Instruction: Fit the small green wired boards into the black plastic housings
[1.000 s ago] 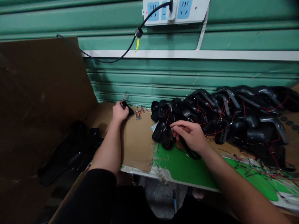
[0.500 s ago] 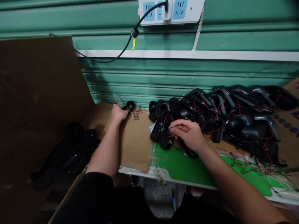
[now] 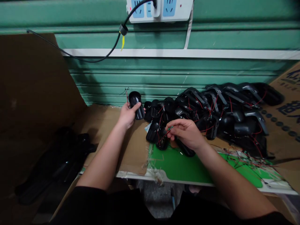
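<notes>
1. Black plastic housing point(image 3: 136, 104), rounded at its upper end, was held clear of the bench in the left hand point(image 3: 127, 114). The fingers were curled closed around its lower half, and thin red wires stuck up beside the thumb.
2. The housing stood tilted, just left of a heap of black plastic shells point(image 3: 211, 109) strung with red wires. That heap lay along the foot of the green ribbed wall point(image 3: 150, 78).
3. The right hand point(image 3: 187, 132) hovered over the near edge of the heap. Thumb and forefinger were pinched tight on a small green part point(image 3: 170, 128) with red wire trailing down from it, and the other fingers were folded in.
4. A bright green mat point(image 3: 182, 165) lay under the right wrist, and a brown cardboard sheet point(image 3: 105, 125) lay under the left forearm.
5. A white power strip point(image 3: 159, 7) hung on the wall above, with a black cable point(image 3: 93, 58) running off to the left.
6. More dark parts point(image 3: 58, 162) lay in a brown cardboard box point(image 3: 28, 87) at the lower left, too dim to tell apart.
</notes>
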`<state>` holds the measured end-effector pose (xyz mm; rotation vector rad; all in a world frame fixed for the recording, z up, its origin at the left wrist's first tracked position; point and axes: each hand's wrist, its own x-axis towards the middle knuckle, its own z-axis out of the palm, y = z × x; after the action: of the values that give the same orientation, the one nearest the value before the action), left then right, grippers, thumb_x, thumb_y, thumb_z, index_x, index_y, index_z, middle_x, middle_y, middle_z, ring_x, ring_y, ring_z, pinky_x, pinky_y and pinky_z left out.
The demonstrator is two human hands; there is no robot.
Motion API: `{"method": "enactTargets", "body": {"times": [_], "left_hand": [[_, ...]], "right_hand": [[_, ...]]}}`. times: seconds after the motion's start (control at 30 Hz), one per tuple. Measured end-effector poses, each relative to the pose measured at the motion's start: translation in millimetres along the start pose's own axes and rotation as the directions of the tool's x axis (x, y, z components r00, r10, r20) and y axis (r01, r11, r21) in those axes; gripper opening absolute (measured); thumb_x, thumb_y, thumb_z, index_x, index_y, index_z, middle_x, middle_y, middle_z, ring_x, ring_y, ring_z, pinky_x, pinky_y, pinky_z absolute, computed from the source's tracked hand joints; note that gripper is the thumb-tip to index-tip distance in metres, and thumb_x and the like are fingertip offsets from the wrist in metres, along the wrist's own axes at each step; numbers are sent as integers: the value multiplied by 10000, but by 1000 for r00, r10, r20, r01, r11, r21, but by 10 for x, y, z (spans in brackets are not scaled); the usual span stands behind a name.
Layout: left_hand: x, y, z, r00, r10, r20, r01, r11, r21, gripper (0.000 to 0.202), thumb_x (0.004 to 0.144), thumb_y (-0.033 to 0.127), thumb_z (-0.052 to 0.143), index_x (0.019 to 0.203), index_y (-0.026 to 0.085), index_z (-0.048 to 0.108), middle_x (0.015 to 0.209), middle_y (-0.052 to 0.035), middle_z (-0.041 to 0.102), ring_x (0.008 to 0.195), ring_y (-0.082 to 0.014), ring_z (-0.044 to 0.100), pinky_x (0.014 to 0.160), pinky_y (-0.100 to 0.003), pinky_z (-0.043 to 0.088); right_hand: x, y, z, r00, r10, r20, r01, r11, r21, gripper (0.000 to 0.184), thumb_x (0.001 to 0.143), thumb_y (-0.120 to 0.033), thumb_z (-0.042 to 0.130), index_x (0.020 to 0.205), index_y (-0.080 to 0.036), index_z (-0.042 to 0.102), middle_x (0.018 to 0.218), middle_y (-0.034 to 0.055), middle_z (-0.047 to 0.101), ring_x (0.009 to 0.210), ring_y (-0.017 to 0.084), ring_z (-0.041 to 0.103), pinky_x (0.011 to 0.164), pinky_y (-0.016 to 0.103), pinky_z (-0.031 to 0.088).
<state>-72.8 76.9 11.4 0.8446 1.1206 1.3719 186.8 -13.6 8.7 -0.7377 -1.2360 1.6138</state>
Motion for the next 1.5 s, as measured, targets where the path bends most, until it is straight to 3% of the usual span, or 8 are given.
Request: {"method": "enactTargets", "body": {"times": [0.13, 0.23, 0.37, 0.7, 0.9, 1.0, 1.23, 1.5], "left_hand": [[-275, -97, 262, 963, -221, 151, 219, 975, 30, 545, 594, 287, 906, 999, 58, 623, 879, -123, 721, 712, -136, 706, 676, -234, 594], [-421, -177, 370, 931, -290, 222, 294, 956, 16, 544, 515, 209, 911, 951, 52, 626, 902, -133, 739, 737, -142, 721, 697, -229, 593], [-559, -242, 458, 949, -238, 206, 237, 971, 29, 679, 490, 252, 930, 1038, 113, 554, 918, -102, 751, 745, -144, 721, 728, -258, 596], [-684, -373, 562, 983, -29, 179, 22, 999, 40, 695, 531, 354, 954, 923, 147, 419, 866, 26, 640, 740, -28, 628, 716, -149, 504], [-777, -417, 610, 966, -9, 259, -2, 999, 39, 782, 526, 348, 972, 1095, 166, 466, 1146, -46, 669, 928, -92, 706, 853, -228, 599], [-823, -422, 639, 965, 1, 261, -12, 999, 40, 775, 528, 346, 969, 1083, 164, 459, 1162, -43, 644, 924, -69, 683, 828, -203, 588], [-831, -429, 641, 965, 11, 262, -38, 994, 98, 757, 560, 365, 937, 907, 185, 289, 852, 51, 489, 708, 8, 510, 638, -127, 448], [-841, -447, 634, 968, 19, 252, -62, 985, 162, 711, 597, 329, 888, 927, 197, 272, 821, 59, 438, 688, 5, 464, 617, -131, 430]], "right_hand": [[11, -21, 2, 998, -57, 10, 58, 996, -64, 208, 789, -261, 930, 955, -176, 837, 1030, 99, 772, 734, 159, 749, 633, 264, 626], [32, -36, 26, 993, -101, -65, 94, 989, -113, 240, 777, -290, 937, 949, -159, 833, 1007, 102, 770, 706, 161, 745, 637, 279, 632], [58, -33, 20, 983, -97, -153, 78, 989, -127, 359, 741, -341, 961, 1008, -153, 813, 807, 75, 760, 635, 168, 721, 571, 279, 612], [57, -21, -35, 984, -129, -125, 105, 977, -183, 365, 831, -378, 894, 1101, -156, 790, 842, 81, 776, 733, 184, 749, 735, 345, 651], [111, 49, 8, 914, -272, -301, 195, 945, -263, 339, 787, -342, 910, 1037, -158, 773, 789, 63, 744, 665, 175, 706, 578, 299, 586], [126, 88, -6, 879, -330, -344, 197, 909, -368, 291, 772, -343, 913, 982, -170, 810, 879, 77, 753, 609, 138, 638, 532, 294, 545], [137, 116, -70, 854, -447, -266, 262, 811, -523, 214, 822, -366, 886, 965, -210, 851, 1034, 96, 723, 690, 152, 639, 534, 310, 561], [110, 145, -89, 860, -468, -202, 283, 769, -574, 171, 860, -338, 866, 1002, -243, 864, 1022, 84, 724, 716, 160, 650, 557, 317, 565]]}}
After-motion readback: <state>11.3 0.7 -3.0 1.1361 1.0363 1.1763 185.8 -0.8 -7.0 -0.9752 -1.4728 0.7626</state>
